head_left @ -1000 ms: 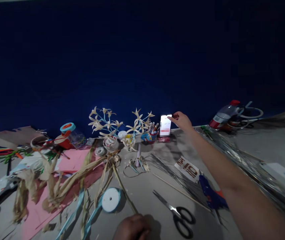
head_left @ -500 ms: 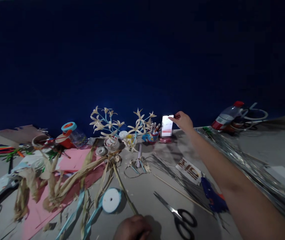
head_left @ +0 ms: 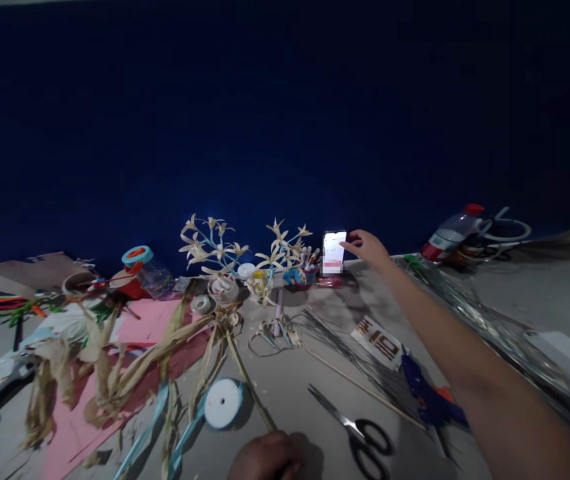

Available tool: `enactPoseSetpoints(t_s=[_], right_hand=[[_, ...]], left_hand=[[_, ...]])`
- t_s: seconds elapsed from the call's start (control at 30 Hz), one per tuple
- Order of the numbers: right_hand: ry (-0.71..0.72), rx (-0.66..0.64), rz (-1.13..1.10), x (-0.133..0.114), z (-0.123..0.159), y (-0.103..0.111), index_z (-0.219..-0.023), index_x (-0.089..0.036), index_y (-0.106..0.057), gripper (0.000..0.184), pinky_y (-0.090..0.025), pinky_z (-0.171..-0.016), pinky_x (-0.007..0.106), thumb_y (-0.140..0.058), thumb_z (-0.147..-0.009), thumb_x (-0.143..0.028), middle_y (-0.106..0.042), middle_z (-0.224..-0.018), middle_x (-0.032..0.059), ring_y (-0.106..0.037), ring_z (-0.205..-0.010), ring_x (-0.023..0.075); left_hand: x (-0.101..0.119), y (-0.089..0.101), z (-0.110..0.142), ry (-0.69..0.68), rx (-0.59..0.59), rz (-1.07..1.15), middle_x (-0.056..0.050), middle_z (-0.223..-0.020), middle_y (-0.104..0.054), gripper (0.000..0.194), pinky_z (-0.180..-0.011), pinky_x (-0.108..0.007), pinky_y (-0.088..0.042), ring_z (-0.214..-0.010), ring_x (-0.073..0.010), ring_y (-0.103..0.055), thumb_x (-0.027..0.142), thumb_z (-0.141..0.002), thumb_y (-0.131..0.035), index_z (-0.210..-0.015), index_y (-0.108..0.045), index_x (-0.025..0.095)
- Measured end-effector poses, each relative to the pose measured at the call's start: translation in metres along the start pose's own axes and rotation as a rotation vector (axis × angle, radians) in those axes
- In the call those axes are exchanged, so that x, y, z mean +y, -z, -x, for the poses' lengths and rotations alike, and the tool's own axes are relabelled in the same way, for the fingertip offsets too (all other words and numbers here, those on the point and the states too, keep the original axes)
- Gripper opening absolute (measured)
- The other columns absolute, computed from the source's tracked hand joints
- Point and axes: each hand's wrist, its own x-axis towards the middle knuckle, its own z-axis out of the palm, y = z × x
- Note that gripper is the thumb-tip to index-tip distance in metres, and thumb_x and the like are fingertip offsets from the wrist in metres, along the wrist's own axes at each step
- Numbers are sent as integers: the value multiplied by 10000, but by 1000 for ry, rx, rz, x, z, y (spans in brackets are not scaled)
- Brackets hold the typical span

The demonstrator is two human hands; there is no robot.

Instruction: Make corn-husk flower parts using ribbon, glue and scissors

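Observation:
My right hand (head_left: 366, 248) reaches to the back of the table, its forefinger stretched to the lit screen of a phone (head_left: 333, 248) that stands upright; whether it touches the glass I cannot tell. At the bottom edge, my left hand (head_left: 266, 457) is curled closed, partly out of view. A thin greenish stem (head_left: 249, 380) runs down to its knuckles, and what the fingers hold is hidden. Left of that hand lies a white spool of light blue ribbon (head_left: 223, 403). Black-handled scissors (head_left: 352, 424) lie to its right.
Pale husk flowers on blue stems (head_left: 212, 247) stand in cups by the dark wall. Dried husks (head_left: 109, 387) cover pink paper (head_left: 77, 427) at left. Wires (head_left: 349, 353), a thin stick (head_left: 365, 387) and a blue glue gun (head_left: 427, 393) lie right; a bottle (head_left: 452, 233) lies beyond.
My right hand has drawn slightly down and its forefinger sits lower on the phone screen. The screen's content looks different. My left hand has stayed in place.

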Motion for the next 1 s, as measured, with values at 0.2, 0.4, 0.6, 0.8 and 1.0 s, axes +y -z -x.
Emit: enactPoseSetpoints(t_s=[0.2, 0.4, 0.6, 0.8, 1.0], right_hand=[[22, -13, 42, 8, 5, -3, -1051, -193, -640, 464, -533, -699, 349, -690, -794, -576, -688, -1112, 122, -703, -838, 253], [48, -22, 84, 16, 10, -7, -1111, -181, -639, 514, -550, -741, 376, -680, -803, -590, -657, -1157, 132, -707, -844, 261], [58, -82, 111, 26, 19, -11, -1188, -171, -632, 523, -573, -790, 405, -709, -806, -520, -644, -1210, 150, -707, -878, 276], [42, -173, 109, 34, 37, -21, -1235, -187, -613, 507, -594, -779, 369, -735, -796, -411, -618, -1287, 147, -701, -965, 278], [-9, -264, 124, 33, 50, -33, -1160, -182, -629, 426, -564, -802, 339, -743, -804, -386, -673, -1207, 136, -713, -923, 255]], left_hand=[[-7, -7, 2, -33, 39, -2, -66, -720, -696, 402, -603, -188, -500, -659, -153, -672, 444, -995, -396, -868, -695, 207], [-8, -8, 2, -59, 55, 5, -86, -708, -694, 402, -598, -201, -505, -641, -161, -667, 418, -999, -385, -853, -684, 191], [-8, -7, 4, -55, 53, 17, -79, -737, -704, 349, -639, -198, -507, -689, -161, -681, 378, -991, -416, -886, -696, 197], [-26, -28, 10, -23, 81, 1, -38, -668, -633, 309, -559, -166, -451, -587, -124, -600, 393, -946, -483, -808, -684, 203], [-23, -22, 9, -16, 23, 2, -38, -697, -636, 244, -602, -171, -462, -636, -136, -602, 318, -932, -489, -799, -663, 209]])
